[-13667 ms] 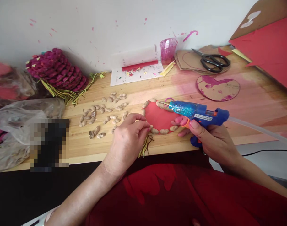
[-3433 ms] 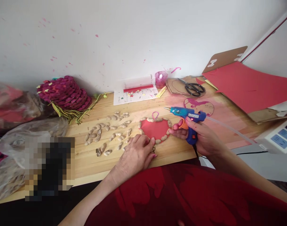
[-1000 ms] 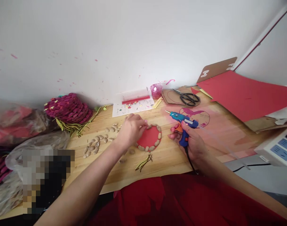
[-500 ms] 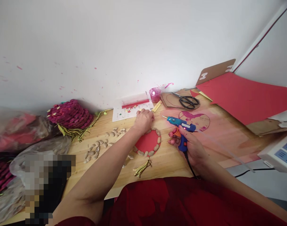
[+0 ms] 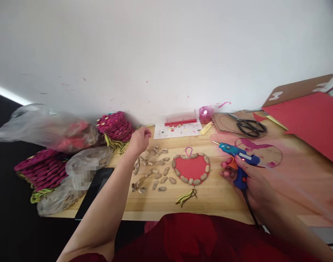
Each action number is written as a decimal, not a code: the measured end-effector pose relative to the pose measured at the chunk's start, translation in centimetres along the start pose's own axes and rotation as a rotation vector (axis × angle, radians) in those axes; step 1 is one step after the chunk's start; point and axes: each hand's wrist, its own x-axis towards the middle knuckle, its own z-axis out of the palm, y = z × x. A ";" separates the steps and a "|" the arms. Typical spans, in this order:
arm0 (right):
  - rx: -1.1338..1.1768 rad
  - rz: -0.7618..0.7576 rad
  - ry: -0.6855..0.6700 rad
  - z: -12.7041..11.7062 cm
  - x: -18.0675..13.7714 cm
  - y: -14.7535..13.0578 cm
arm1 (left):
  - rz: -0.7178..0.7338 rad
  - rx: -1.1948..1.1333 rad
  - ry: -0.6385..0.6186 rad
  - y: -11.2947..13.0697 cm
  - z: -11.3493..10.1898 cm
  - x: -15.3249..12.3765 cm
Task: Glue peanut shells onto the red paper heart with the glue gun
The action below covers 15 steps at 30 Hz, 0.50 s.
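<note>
Left hand [image 5: 140, 140] moved off red heart [image 5: 192, 168], grip unclear; right hand [image 5: 254, 181] gripping glue gun [image 5: 234, 150].

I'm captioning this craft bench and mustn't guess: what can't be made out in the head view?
Head view, now:
Left hand: curled fingers hide whether it holds anything.
Peanuts: any behind the left forearm are hidden.
Glue gun: its label's print is too small.
Red sheet: cut off by the right edge.

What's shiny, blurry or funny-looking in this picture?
All in the head view: a white glint shines in the clear pink plastic cup; a red light glows on the blue-and-teal plastic glue gun; blocky squares hide part of the crumpled clear plastic bag; the long pale stick looks faint and blurry.
</note>
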 end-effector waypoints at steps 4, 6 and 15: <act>-0.034 -0.026 0.010 -0.1 0.3 0.1 | -0.073 -0.044 0.023 -2.4 -1.1 -2.0; -0.053 -0.039 0.011 -0.1 0.4 0.2 | -0.079 -0.078 0.018 -2.5 -1.0 -2.4; -0.155 -0.077 0.132 0.5 -0.1 -0.2 | 0.009 -0.181 0.028 0.7 -0.8 -2.4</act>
